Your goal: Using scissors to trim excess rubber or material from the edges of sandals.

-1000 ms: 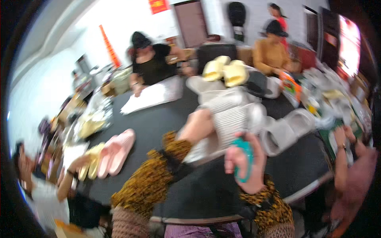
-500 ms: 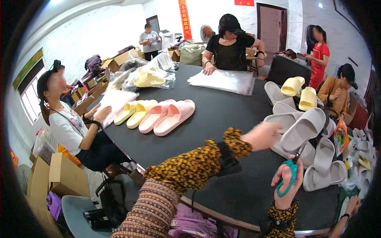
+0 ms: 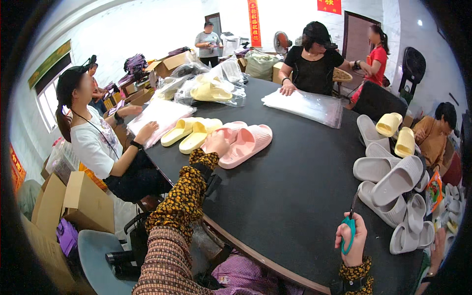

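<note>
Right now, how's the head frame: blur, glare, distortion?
Head view: sharp, no motion blur; left hand on pink slippers, right hand with teal scissors both crisp. Strong fisheye bend on the table edge, dark vignette at the corners; bright back wall, mild sheen on plastic bags.

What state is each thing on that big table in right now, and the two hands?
Left hand: stretched out, resting on the pink slippers.
Pink slippers: a pair lying flat, side by side.
Right hand: closed around the scissors.
Scissors: teal handles gripped, blades shut, pointing up.
Yellow slippers: a pair lying flat beside the pink ones.
Grey slippers: heaped loosely at the table's right edge.
Clear plastic bags: stacked flat.
</note>
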